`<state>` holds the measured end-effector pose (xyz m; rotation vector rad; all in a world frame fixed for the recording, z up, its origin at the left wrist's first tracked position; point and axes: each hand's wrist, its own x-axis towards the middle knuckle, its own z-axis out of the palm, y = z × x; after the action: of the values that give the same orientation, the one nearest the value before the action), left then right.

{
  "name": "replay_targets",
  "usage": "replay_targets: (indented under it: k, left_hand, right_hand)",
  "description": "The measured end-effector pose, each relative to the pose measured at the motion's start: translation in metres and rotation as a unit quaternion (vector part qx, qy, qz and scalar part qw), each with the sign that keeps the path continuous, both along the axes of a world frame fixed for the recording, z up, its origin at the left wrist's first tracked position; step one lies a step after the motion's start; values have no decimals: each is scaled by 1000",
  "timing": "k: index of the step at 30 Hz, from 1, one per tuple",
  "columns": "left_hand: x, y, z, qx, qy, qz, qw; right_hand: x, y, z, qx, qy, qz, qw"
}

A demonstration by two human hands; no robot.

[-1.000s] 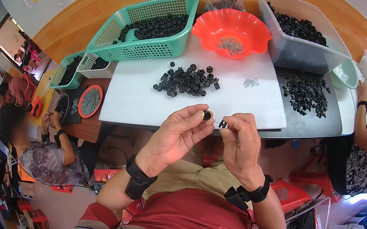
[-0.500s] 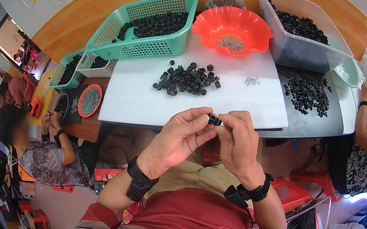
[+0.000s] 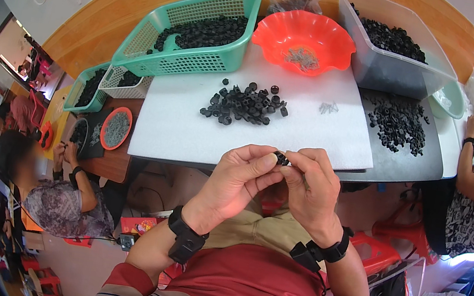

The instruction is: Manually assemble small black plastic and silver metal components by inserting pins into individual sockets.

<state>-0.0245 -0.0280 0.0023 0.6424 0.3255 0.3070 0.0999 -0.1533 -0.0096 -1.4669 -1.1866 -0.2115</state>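
Nearest to me I see a black band point(image 3: 186, 233) on the left wrist, and beyond it the 2 hands close together: the left hand point(image 3: 239, 176) pinches a small black part point(image 3: 281, 159) between thumb and fingers, while the right hand point(image 3: 313, 190) grips it from the other side with its fingertips. They cover much of the part, so I cannot tell how its pieces fit. I have it held at the near edge of a white sheet point(image 3: 178, 133). Farther in, a loose pile of black pieces point(image 3: 243, 105) lies on that sheet, with a few thin metal pins point(image 3: 329, 108) to its right. Off the sheet's right side, smaller black pieces point(image 3: 399, 126) spread over a dark surface point(image 3: 431, 159). Along the back I see a green basket point(image 3: 201, 59), a wavy red bowl point(image 3: 266, 37) and a clear bin point(image 3: 392, 73)
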Motion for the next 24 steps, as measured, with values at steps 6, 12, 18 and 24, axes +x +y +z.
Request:
replay_targets:
  k: [6,12,18,24]
  left_hand:
    - [2,-7,3,19,-5,18,1000]
    - [3,-13,3,27,-4,35,999]
    - [2,-17,2,33,-2,41,999]
    - [1,-18,-4,58,-7,46,997]
  right_hand:
    - [1,1,0,45,-15,-4,999]
    - [1,-2,1,51,-53,-11,997]
    - [2,-2,-2,57,-85,-14,995]
    - [1,-1,-7,59,-87,-14,994]
